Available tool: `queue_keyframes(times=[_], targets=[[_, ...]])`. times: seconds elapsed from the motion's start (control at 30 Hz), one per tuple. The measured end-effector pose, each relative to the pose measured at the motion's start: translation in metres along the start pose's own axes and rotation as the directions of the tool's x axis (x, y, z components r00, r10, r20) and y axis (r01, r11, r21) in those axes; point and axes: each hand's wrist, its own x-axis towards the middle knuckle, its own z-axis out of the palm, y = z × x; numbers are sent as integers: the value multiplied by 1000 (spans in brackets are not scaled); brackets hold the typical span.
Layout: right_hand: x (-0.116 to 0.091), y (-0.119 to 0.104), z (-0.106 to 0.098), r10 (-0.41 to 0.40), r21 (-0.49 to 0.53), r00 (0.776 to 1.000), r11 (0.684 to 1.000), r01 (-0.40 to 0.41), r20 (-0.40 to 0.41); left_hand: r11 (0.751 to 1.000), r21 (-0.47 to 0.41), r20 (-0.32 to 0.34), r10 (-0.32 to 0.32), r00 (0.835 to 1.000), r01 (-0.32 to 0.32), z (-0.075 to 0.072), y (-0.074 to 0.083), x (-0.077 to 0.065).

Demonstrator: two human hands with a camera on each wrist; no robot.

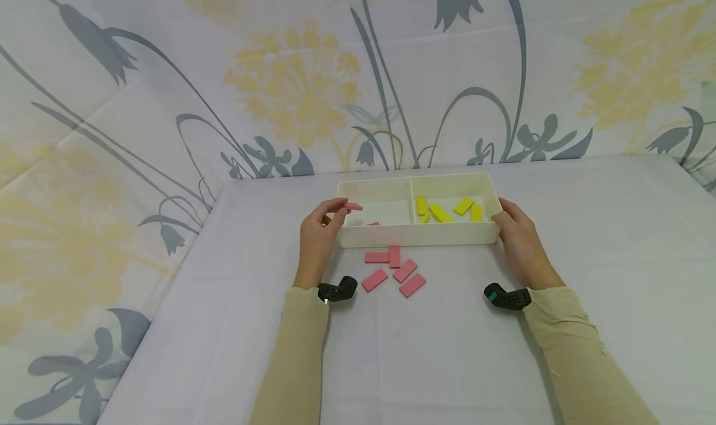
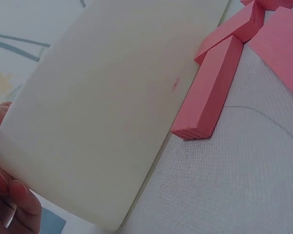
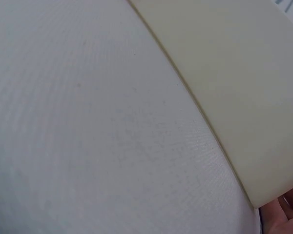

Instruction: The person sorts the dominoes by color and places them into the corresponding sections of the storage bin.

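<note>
My left hand [image 1: 317,238] pinches a pink block [image 1: 353,206] between thumb and fingers, over the left end of a white two-compartment box [image 1: 414,235]. Just the edge of another pink block [image 1: 373,223] shows inside the left compartment. At the box's right end, my right hand [image 1: 520,242] grips the corner, its thumb at the front wall. Several yellow blocks [image 1: 440,213] lie in the right compartment. In the left wrist view the box's front wall [image 2: 102,107] hides most of the left hand. The right wrist view shows right-hand fingers [image 3: 285,219] at the box corner.
Several loose pink blocks [image 1: 375,279] lie on the white cloth in front of the box, two of them touching its front side or close to it. A flower-patterned curtain [image 1: 302,89] stands behind the table. Black wrist devices [image 1: 338,289] sit on both wrists.
</note>
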Motion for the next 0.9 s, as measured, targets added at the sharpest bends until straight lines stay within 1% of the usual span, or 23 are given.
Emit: queue_keyframes(times=[0.2,0.47,0.73,0.9], targets=[[0,0,0,-5,-11,1000,1000,5,0,1000,25,-3,-6,1000,6,1,-1,0],[0,-1,-1,-2,-28,1000,1000,2,1,999,49,11,7,1000,-7,0,1,2],[0,0,-2,-3,-39,1000,999,3,0,999,37,23,-14,1000,13,0,3,0],[2,1,-3,3,-34,1000,999,-3,3,1000,29,25,-4,1000,4,-2,1,0]])
